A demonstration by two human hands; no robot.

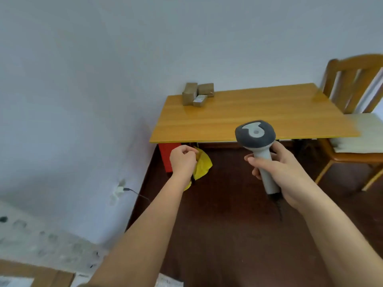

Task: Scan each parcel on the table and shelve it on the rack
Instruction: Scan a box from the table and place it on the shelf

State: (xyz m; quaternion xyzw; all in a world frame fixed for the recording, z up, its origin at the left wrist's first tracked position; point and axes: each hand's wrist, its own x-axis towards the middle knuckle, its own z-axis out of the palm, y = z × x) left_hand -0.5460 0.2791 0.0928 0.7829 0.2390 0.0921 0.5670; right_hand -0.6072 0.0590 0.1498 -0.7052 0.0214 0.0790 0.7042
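Three cardboard parcels [198, 94] sit bunched at the far left corner of the wooden table [259, 112], a chair [352, 112] at its right edge; the right hand [284, 168] grips a grey scanner [257, 141] before the near edge, and the left hand [183, 160] is curled in a fist, holding nothing visible

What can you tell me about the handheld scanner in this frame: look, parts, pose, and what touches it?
The scanner has a rounded dark grey head with a light grey inset and a round button on top, and a light grey handle that looks like plastic. It is held upright in the air before the near edge of the table, apart from it. The right hand grips the handle. A dark cord hangs from the handle's base.
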